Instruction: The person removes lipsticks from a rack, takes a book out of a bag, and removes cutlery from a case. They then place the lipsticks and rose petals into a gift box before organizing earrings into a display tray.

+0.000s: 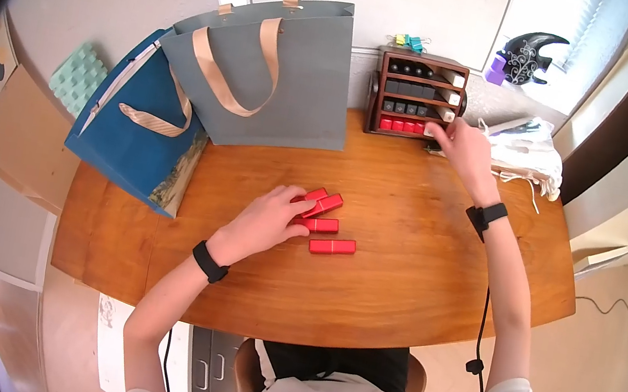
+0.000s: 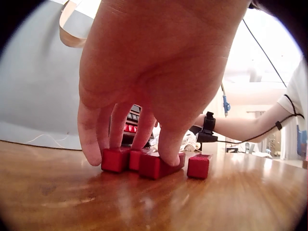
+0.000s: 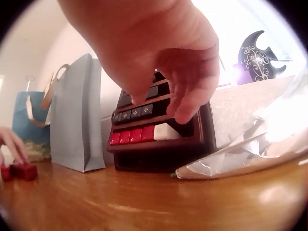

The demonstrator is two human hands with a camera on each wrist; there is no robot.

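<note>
My left hand (image 1: 264,222) rests over several red tubes (image 1: 325,205) on the table, fingers pointing down. In the left wrist view the thumb of that hand (image 2: 154,67) touches one red tube (image 2: 153,166), and the other fingertips meet tubes beside it. One more red tube (image 1: 332,246) lies apart, nearer the body. At the dark wooden rack (image 1: 373,105), my right hand (image 1: 467,162) hovers by the lower right shelves. The right wrist view shows the hand (image 3: 163,53) with nothing visible between its fingers, above a white block (image 3: 165,131) beside a row of red ones (image 3: 136,135).
A grey paper bag (image 1: 303,86) and a blue bag (image 1: 134,129) stand at the left. White plastic wrapping (image 1: 525,152) lies right of the rack. Behind it are a black fish ornament (image 1: 526,59) and a purple object (image 1: 496,70). Coloured clips (image 1: 410,43) sit on the rack.
</note>
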